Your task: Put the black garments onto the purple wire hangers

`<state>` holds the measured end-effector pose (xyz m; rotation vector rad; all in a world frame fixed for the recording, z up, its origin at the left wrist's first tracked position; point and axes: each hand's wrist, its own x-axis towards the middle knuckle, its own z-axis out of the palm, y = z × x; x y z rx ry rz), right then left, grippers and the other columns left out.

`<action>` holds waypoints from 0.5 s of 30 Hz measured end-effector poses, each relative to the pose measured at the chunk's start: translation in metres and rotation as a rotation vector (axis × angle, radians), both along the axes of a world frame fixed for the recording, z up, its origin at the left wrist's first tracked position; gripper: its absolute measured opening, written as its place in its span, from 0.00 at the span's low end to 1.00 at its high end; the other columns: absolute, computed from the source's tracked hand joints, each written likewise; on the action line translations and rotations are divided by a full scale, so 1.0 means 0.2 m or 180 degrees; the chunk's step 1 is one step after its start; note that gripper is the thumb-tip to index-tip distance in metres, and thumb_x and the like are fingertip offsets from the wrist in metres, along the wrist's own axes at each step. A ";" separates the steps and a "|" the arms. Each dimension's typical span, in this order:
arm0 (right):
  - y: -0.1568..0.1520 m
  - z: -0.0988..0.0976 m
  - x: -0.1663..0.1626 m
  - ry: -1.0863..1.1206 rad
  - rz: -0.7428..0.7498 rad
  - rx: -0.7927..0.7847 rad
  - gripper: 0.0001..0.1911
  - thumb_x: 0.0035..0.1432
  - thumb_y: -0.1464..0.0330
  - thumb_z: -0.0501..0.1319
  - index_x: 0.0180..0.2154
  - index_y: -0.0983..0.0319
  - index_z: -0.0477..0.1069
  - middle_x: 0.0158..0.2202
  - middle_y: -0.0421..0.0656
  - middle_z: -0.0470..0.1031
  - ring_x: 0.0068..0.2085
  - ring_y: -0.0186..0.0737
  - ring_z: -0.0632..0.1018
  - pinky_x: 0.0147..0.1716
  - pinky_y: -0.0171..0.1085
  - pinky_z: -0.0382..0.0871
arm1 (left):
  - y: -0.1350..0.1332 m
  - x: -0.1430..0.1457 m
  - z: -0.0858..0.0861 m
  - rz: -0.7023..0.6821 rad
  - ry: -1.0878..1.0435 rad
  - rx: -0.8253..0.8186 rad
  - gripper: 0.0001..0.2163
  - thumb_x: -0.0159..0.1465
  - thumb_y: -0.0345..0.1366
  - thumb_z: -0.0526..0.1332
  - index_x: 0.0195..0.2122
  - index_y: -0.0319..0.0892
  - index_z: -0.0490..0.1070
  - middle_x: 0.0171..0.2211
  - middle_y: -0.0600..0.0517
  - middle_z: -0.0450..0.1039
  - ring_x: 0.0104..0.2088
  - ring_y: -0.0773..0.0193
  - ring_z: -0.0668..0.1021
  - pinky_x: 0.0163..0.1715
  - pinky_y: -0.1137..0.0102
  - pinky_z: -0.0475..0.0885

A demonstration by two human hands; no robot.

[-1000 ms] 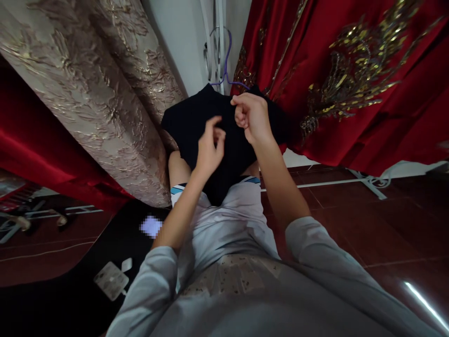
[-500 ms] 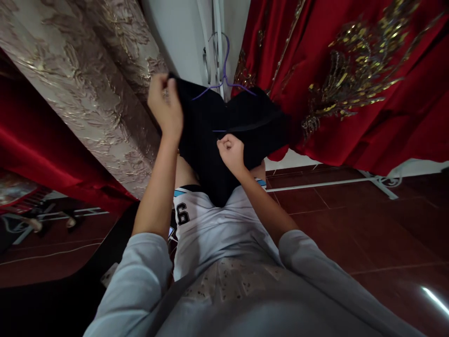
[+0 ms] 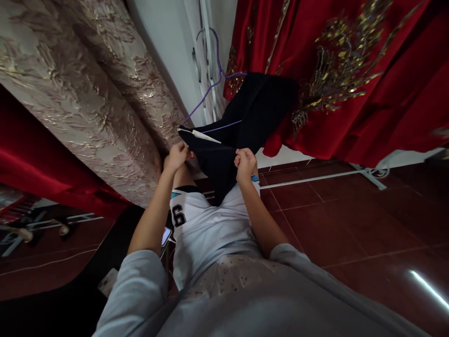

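Between and just above both hands hangs the black garment (image 3: 252, 112), draped on a purple hanger (image 3: 205, 96) whose hook rises well above them. The left hand (image 3: 178, 157) is closed on the garment's near edge, beside a white label (image 3: 205, 135). The right hand (image 3: 245, 164) is a fist clenched on the lower dark cloth. Red gold-embroidered fabric (image 3: 368, 84) hangs to the right of the right hand and beige brocade fabric (image 3: 87, 93) to the left of the left hand. White shorts (image 3: 210, 224) lie below the wrists.
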<state>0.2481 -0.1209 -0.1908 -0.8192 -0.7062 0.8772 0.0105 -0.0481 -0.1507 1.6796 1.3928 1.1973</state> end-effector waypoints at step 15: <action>0.01 0.01 0.01 -0.0603 0.0333 -0.0259 0.11 0.57 0.60 0.60 0.29 0.60 0.62 0.20 0.34 0.61 0.22 0.31 0.64 0.23 0.31 0.56 | -0.21 -0.11 -0.14 -0.0157 0.1505 0.1291 0.11 0.74 0.42 0.54 0.39 0.41 0.71 0.34 0.47 0.75 0.36 0.56 0.78 0.41 0.67 0.70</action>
